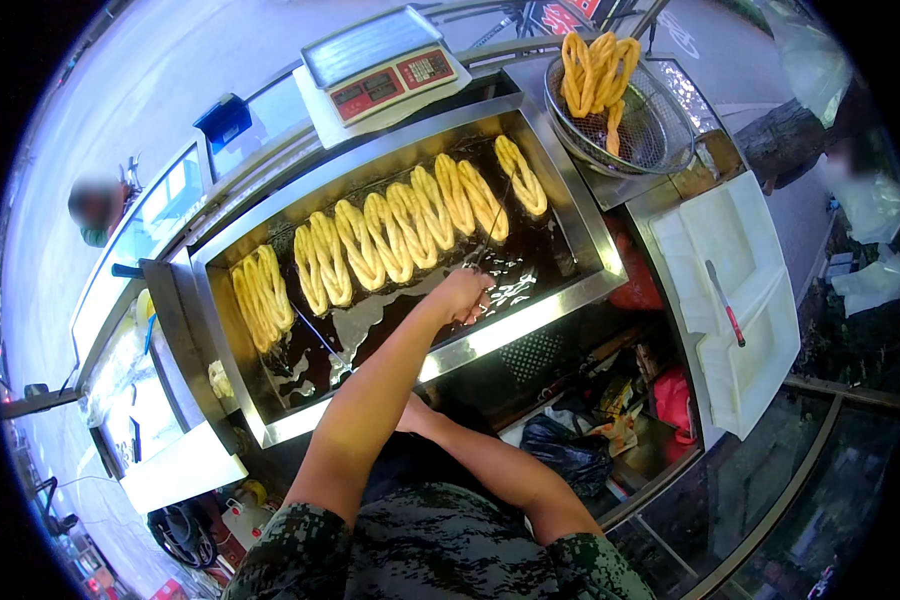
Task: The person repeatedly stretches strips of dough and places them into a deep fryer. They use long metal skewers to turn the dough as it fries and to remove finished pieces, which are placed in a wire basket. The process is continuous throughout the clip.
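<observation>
My arms cross in front of me, the left forearm over the right one. Above the near side of a rectangular metal fryer [521,319], my left hand [466,295] is closed around a thin metal rod [496,214], which slants up to the twists at the right. My right hand [414,415] is mostly hidden behind the left forearm. From behind that forearm a second thin rod [319,334] reaches the twists on the left. Pale yellow dough twists [396,232] lie in dark oil, several in a middle row. A bunch of twists [262,296] sits left, and one twist [521,176] right.
Browner twists [598,71] stand in a wire strainer basket [664,150] at the back right. Beyond the fryer is a digital scale [390,82]. White trays [750,315] carry a red-handled tool [726,304]. A black plastic bag [562,450] lies below the fryer. A person [94,206] is outside.
</observation>
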Tool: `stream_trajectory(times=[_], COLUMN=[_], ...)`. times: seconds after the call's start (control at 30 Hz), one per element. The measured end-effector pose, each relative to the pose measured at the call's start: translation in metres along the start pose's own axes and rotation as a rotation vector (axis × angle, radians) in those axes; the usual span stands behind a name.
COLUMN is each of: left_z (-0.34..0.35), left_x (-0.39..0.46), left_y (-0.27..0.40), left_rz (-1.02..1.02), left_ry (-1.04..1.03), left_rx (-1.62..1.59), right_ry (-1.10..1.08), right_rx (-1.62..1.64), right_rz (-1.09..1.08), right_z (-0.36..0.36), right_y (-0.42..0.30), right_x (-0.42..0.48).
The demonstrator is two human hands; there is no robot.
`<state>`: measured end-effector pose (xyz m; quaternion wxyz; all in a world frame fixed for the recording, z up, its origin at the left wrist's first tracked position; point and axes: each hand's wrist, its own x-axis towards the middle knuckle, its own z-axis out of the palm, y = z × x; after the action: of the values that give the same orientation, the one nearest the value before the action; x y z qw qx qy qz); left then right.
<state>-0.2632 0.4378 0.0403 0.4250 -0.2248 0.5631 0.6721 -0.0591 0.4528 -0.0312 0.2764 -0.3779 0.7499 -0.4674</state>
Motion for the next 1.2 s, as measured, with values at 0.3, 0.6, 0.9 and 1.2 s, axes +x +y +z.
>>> stream_trajectory(times=[0.3, 0.6, 0.9, 1.2], left_z=[-0.014, -0.02, -0.04, -0.06], left_x=[-0.06, -0.094, -0.095, -0.125], left_y=[-0.023, -0.066, -0.069, -0.107], left_rz=[-0.01, 0.109, 0.032, 0.163], left_ry=[0.184, 0.45, -0.059, 0.456], left_rx=[0.249, 0.803, -0.323, 0.402], right_ry=[-0.102, -0.042, -0.09, -0.053], right_rx=[0.084, -0.016, 0.099, 0.038], right_rz=[0.303, 0.247, 0.359, 0.348], right_z=[0.041, 0.068, 0.004, 0.008], right_y=[0.046, 0.075, 0.007, 0.011], right_x=[-0.001, -0.003, -0.001, -0.001])
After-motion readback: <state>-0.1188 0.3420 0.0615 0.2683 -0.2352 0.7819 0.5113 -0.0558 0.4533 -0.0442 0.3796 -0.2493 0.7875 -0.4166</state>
